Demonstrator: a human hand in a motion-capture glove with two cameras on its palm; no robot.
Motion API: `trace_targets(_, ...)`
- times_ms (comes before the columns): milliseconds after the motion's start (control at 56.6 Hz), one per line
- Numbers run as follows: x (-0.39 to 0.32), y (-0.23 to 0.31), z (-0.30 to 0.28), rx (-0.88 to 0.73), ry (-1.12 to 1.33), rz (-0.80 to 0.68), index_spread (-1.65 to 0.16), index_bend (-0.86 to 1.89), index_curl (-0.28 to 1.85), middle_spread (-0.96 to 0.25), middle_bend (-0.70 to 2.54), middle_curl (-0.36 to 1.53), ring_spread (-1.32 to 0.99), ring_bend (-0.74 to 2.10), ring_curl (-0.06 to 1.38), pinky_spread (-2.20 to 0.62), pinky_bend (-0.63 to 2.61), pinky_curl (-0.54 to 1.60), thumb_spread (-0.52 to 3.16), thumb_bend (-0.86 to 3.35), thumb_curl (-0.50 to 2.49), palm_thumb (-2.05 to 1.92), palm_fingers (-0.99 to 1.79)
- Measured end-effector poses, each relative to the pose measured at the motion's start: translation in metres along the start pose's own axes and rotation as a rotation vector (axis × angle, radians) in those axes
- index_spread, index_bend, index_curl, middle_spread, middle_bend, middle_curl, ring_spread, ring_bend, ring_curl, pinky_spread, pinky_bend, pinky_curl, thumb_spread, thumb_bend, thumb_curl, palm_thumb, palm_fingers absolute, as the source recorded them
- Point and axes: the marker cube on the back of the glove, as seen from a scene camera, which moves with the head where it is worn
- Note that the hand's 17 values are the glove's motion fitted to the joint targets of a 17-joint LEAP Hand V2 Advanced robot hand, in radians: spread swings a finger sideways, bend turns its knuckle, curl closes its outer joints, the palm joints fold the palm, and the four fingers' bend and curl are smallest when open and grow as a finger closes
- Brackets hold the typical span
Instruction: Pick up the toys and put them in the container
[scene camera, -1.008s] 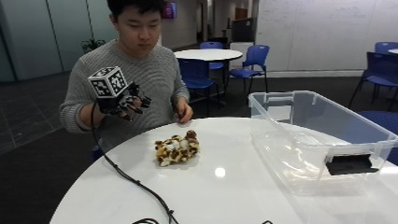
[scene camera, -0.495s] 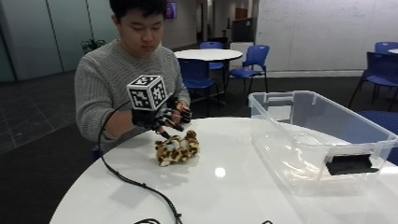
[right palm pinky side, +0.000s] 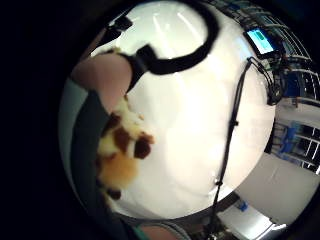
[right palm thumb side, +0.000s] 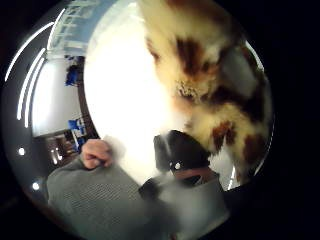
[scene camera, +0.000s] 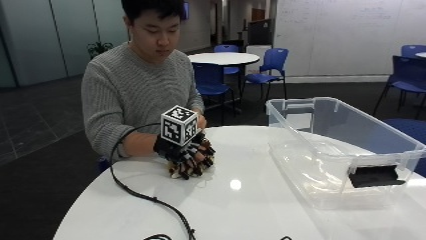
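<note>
Toy (right palm thumb side: 210, 75) under grip (scene camera: 190, 155) — spots palm-view only

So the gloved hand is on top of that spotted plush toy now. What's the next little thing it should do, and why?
Probably lift it. The black-gloved right hand covers the brown-and-cream spotted plush toy, fingers curled down around it, while the toy lies on the round white table. The clear plastic container stands apart, with walls, so the toy likely must rise before travelling over.
</note>
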Motion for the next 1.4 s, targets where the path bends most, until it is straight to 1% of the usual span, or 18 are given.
trace_targets(71, -0.002, -0.003, 0.008, 0.081, 0.075, 0.026, -0.34, 0.02, 0.21, -0.16, 0.18, 0.26, -0.16, 0.68, 0.28, -0.05, 1.19, 0.41, 1.38, 0.03, 0.31, 0.16, 0.03)
trace_targets(124, -0.003, -0.004, 0.008, 0.147, 0.099, 0.039, -0.35, 0.0, 0.16, -0.19, 0.3, 0.3, -0.21, 0.83, 0.31, -0.12, 1.19, 0.39, 1.4, 0.06, 0.33, 0.23, 0.18)
trace_targets(141, -0.004, -0.005, 0.009, 0.166, 0.102, 0.042, -0.35, 0.02, 0.16, -0.2, 0.38, 0.32, -0.24, 0.89, 0.33, -0.15, 1.18, 0.39, 1.42, 0.08, 0.34, 0.26, 0.33)
trace_targets(177, -0.005, -0.006, 0.009, 0.199, 0.103, 0.047, -0.36, 0.04, 0.13, -0.21, 0.46, 0.35, -0.26, 0.93, 0.33, -0.19, 1.16, 0.37, 1.44, 0.09, 0.35, 0.29, 0.43)
trace_targets(194, -0.005, -0.006, 0.009, 0.213, 0.102, 0.048, -0.36, 0.08, 0.14, -0.22, 0.5, 0.37, -0.28, 0.96, 0.34, -0.23, 1.16, 0.37, 1.46, 0.12, 0.37, 0.33, 0.55)
trace_targets(248, -0.006, -0.007, 0.01, 0.238, 0.096, 0.048, -0.36, 0.09, 0.14, -0.24, 0.54, 0.39, -0.31, 1.02, 0.36, -0.28, 1.16, 0.37, 1.46, 0.15, 0.4, 0.41, 0.59)
trace_targets(265, -0.006, -0.007, 0.01, 0.243, 0.093, 0.047, -0.37, 0.12, 0.14, -0.25, 0.57, 0.41, -0.32, 1.02, 0.37, -0.31, 1.17, 0.38, 1.42, 0.18, 0.43, 0.47, 0.65)
trace_targets(424, -0.005, -0.01, 0.004, 0.266, 0.072, 0.033, -0.38, 0.18, 0.17, -0.28, 0.64, 0.47, -0.39, 1.02, 0.41, -0.39, 1.11, 0.38, 1.24, 0.19, 0.55, 0.62, 0.68)
trace_targets(513, -0.007, -0.011, -0.011, 0.263, 0.044, 0.016, -0.4, 0.19, 0.18, -0.29, 0.66, 0.49, -0.41, 1.0, 0.41, -0.41, 1.08, 0.37, 1.14, 0.18, 0.61, 0.65, 0.71)
trace_targets(601, -0.012, -0.016, -0.053, 0.311, 0.022, -0.014, -0.41, 0.21, 0.21, -0.3, 0.66, 0.51, -0.43, 0.98, 0.41, -0.41, 1.04, 0.37, 1.05, 0.17, 0.66, 0.67, 0.74)
trace_targets(813, -0.029, -0.043, -0.217, 0.473, -0.061, -0.137, -0.44, 0.19, 0.25, -0.31, 0.65, 0.56, -0.46, 0.94, 0.43, -0.42, 1.02, 0.37, 0.89, 0.13, 0.77, 0.69, 0.77)
trace_targets(866, -0.037, -0.05, -0.245, 0.498, -0.057, -0.162, -0.45, 0.19, 0.26, -0.31, 0.64, 0.57, -0.46, 0.94, 0.43, -0.42, 1.01, 0.37, 0.86, 0.13, 0.79, 0.69, 0.77)
trace_targets(937, -0.047, -0.062, -0.266, 0.509, -0.042, -0.183, -0.45, 0.18, 0.28, -0.31, 0.63, 0.58, -0.47, 0.93, 0.44, -0.42, 1.01, 0.37, 0.83, 0.12, 0.82, 0.69, 0.77)
trace_targets(1078, -0.075, -0.104, -0.274, 0.451, -0.133, -0.19, -0.46, 0.17, 0.3, -0.32, 0.62, 0.61, -0.47, 0.92, 0.45, -0.42, 1.01, 0.38, 0.78, 0.1, 0.87, 0.69, 0.77)
trace_targets(1202, -0.111, -0.147, -0.267, 0.398, -0.163, -0.25, -0.46, 0.17, 0.31, -0.32, 0.61, 0.63, -0.47, 0.91, 0.46, -0.42, 1.0, 0.38, 0.76, 0.09, 0.91, 0.69, 0.77)
trace_targets(1273, -0.132, -0.186, -0.266, 0.387, -0.158, -0.206, -0.47, 0.17, 0.32, -0.33, 0.6, 0.64, -0.47, 0.9, 0.47, -0.42, 1.0, 0.39, 0.74, 0.08, 0.93, 0.69, 0.76)
trace_targets(1344, -0.153, -0.241, -0.262, 0.359, -0.143, -0.144, -0.47, 0.17, 0.33, -0.33, 0.59, 0.66, -0.47, 0.9, 0.47, -0.42, 1.01, 0.39, 0.73, 0.08, 0.95, 0.69, 0.76)
trace_targets(1397, -0.163, -0.283, -0.257, 0.338, -0.054, -0.122, -0.47, 0.16, 0.33, -0.33, 0.59, 0.67, -0.47, 0.9, 0.48, -0.42, 1.01, 0.39, 0.73, 0.07, 0.97, 0.69, 0.75)
